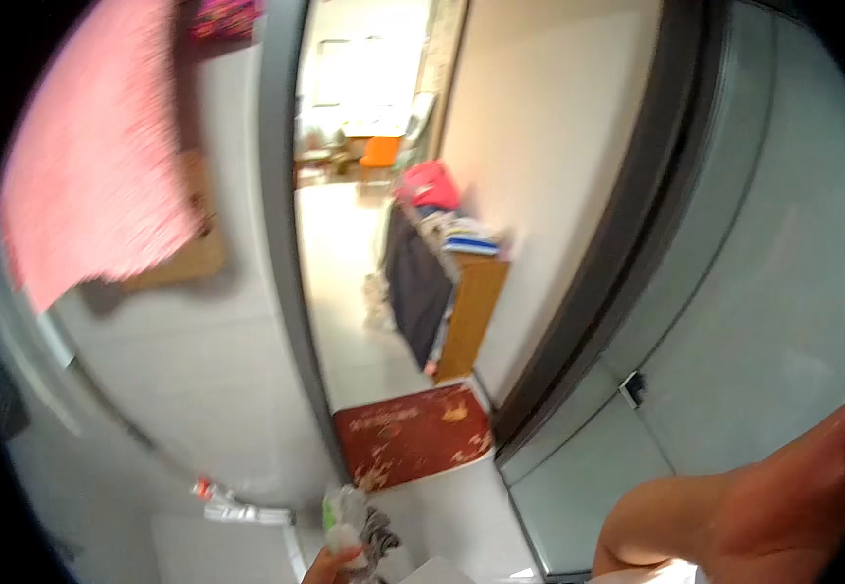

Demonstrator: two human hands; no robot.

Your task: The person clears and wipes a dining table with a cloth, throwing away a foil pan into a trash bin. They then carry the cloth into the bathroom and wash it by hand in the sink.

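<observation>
At the bottom edge, left of centre, my left hand is partly in view, its fingers closed on a crumpled clear plastic packet with green and white on it. Dark grey, bunched material lies against the packet's right side; whether the hand also grips it cannot be told. A bare bent limb fills the lower right corner, but my right hand is out of view.
A red worn mat lies in the doorway. Beyond stand a wooden cabinet with draped dark cloth and an orange chair. A pink towel hangs upper left. Glass panels with a metal fitting stand right.
</observation>
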